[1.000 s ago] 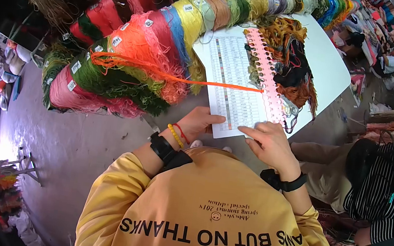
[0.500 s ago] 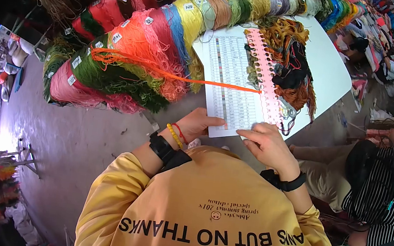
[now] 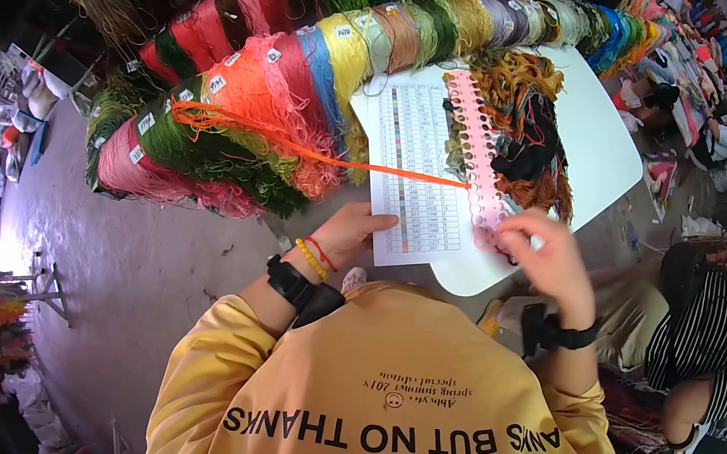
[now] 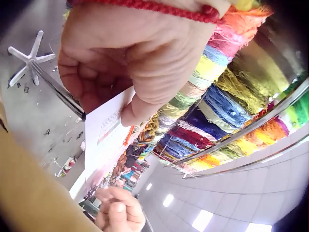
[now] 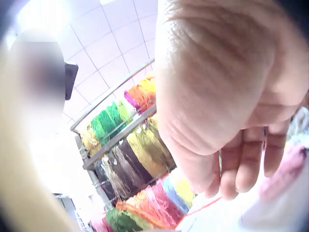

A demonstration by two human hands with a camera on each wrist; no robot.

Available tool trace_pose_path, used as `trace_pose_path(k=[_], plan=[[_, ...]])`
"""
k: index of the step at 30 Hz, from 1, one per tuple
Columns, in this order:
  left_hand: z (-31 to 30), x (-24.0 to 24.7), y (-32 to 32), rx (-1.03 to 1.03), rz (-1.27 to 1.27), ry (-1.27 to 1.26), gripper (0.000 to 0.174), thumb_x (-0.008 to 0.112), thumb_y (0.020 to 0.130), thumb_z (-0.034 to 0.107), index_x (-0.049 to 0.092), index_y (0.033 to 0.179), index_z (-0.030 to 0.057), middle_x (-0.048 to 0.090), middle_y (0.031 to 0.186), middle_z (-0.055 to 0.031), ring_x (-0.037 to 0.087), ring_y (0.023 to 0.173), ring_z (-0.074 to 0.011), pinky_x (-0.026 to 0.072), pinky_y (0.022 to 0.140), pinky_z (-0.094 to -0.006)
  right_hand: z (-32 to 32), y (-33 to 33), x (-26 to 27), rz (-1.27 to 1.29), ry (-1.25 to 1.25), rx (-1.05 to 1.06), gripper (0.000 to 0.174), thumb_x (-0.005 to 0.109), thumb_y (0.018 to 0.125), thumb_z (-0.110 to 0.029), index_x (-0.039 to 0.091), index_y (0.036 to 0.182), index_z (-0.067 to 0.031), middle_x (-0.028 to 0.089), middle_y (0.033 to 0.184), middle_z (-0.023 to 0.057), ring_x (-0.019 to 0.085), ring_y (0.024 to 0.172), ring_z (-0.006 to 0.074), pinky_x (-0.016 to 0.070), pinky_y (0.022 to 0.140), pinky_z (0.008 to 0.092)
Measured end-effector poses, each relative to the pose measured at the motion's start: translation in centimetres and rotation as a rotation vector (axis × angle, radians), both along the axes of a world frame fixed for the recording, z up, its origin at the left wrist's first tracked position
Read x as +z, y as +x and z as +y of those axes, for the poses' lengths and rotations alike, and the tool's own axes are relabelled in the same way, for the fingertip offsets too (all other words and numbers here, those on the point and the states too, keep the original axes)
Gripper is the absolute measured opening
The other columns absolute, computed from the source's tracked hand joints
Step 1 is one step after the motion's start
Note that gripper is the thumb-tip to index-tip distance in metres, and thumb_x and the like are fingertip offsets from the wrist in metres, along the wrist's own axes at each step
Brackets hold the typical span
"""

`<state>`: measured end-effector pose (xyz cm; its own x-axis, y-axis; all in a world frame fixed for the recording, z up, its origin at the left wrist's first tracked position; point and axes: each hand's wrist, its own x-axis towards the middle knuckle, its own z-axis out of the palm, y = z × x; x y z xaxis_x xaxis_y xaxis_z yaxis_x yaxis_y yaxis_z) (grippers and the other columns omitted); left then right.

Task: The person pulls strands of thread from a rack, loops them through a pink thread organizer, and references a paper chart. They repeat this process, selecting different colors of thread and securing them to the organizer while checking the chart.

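Note:
My left hand (image 3: 352, 233) grips the lower left edge of a printed chart (image 3: 424, 221), thumb on top, fingers underneath. The chart lies on a larger white board (image 3: 605, 139). Along its right side runs a pink card strip (image 3: 471, 136) with scalloped, holed edges, bearing brown, black and gold thread bundles (image 3: 534, 153). A long orange skein (image 3: 371, 167) stretches from the strip leftward across the chart to the hanging yarn. My right hand (image 3: 554, 261) is bent, fingertips at the strip's lower end beside dark loops; I cannot tell whether it pinches a thread.
A long rail of labelled yarn hanks (image 3: 388, 37) runs beyond the board, with more hanks behind. A seated person in a striped top (image 3: 723, 320) is close on the right. Grey floor (image 3: 144, 290) spreads at left; piled yarn (image 3: 689, 59) lies far right.
My right hand has left the chart's lower edge and moved right to the strip's lower end. The chart has shifted slightly, and the board's lower corner now shows. My left hand keeps its grip.

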<state>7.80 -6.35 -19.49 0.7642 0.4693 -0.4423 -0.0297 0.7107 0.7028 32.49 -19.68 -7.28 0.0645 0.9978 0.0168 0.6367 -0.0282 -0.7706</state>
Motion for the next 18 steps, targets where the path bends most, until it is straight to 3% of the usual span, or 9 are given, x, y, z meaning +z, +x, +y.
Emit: trace_pose_path(k=[2, 4, 8, 10, 12, 14, 18], plan=[[0.0, 1.1, 0.0, 0.039, 0.075, 0.023, 0.025, 0.056, 0.086, 0.014, 0.058, 0.105, -0.0025, 0.062, 0.098, -0.0079, 0.060, 0.083, -0.0146, 0.0480, 0.072, -0.0271, 0.6, 1.9, 2.7, 0.037, 0.127, -0.111, 0.009, 0.061, 0.080, -0.008, 0.062, 0.086, -0.0007, 0.061, 0.080, 0.0035, 0.054, 0.071, 0.0100, 0.0432, 0.064, 0.0235], [0.2, 1.4, -0.1, 0.054, 0.153, 0.098, 0.020, 0.055, 0.086, 0.015, 0.060, 0.097, -0.0005, 0.062, 0.086, -0.0047, 0.057, 0.072, -0.0116, 0.0454, 0.062, -0.0240, 1.2, 3.5, 5.7, 0.205, 0.168, -0.148, 0.010, 0.060, 0.081, -0.008, 0.061, 0.085, 0.0008, 0.060, 0.078, 0.0026, 0.054, 0.071, 0.0093, 0.0435, 0.065, 0.0230], [1.4, 2.2, -1.1, 0.078, 0.279, 0.392, 0.014, 0.057, 0.084, 0.017, 0.060, 0.078, 0.0044, 0.054, 0.065, 0.0020, 0.045, 0.053, -0.0058, 0.0315, 0.046, -0.0199, 3.0, 5.1, 11.5, 0.081, 0.297, -0.060, 0.008, 0.059, 0.081, -0.007, 0.060, 0.084, 0.0010, 0.059, 0.075, 0.0024, 0.054, 0.071, 0.0082, 0.0439, 0.066, 0.0225], [2.2, 2.7, -1.3, 0.120, 0.285, 0.393, 0.015, 0.057, 0.083, 0.017, 0.060, 0.077, 0.0036, 0.055, 0.064, 0.0000, 0.050, 0.054, -0.0079, 0.0402, 0.049, -0.0209, 4.6, 5.3, 14.3, 0.015, 0.400, 0.022, 0.008, 0.060, 0.080, -0.007, 0.061, 0.083, 0.0010, 0.059, 0.074, 0.0031, 0.054, 0.068, 0.0086, 0.0437, 0.065, 0.0229], [4.0, 3.0, -1.6, -0.004, 0.357, 0.587, 0.018, 0.058, 0.082, 0.018, 0.062, 0.080, 0.0000, 0.060, 0.068, -0.0031, 0.056, 0.059, -0.0111, 0.0460, 0.055, -0.0242, 6.5, 4.8, 17.0, -0.013, 0.483, 0.054, 0.008, 0.061, 0.078, -0.007, 0.061, 0.082, 0.0007, 0.059, 0.074, 0.0037, 0.054, 0.067, 0.0092, 0.0436, 0.063, 0.0237], [5.6, 4.3, -1.0, -0.154, 0.466, 0.893, 0.028, 0.059, 0.081, 0.028, 0.063, 0.082, 0.0006, 0.062, 0.069, -0.0080, 0.059, 0.062, -0.0128, 0.0476, 0.059, -0.0269, 9.2, 4.0, 18.9, -0.089, 0.579, 0.056, 0.009, 0.061, 0.079, -0.008, 0.061, 0.083, 0.0005, 0.059, 0.072, 0.0033, 0.053, 0.065, 0.0086, 0.0429, 0.060, 0.0234], [8.1, 5.3, 1.2, -0.414, 0.651, 1.410, 0.035, 0.054, 0.081, 0.036, 0.063, 0.083, 0.0027, 0.063, 0.077, -0.0162, 0.061, 0.071, -0.0314, 0.0476, 0.062, -0.0375, 14.4, 0.6, 22.6, -0.152, 0.627, -0.006, 0.011, 0.059, 0.081, -0.010, 0.060, 0.085, 0.0003, 0.060, 0.071, 0.0047, 0.054, 0.063, 0.0105, 0.0436, 0.058, 0.0246]])
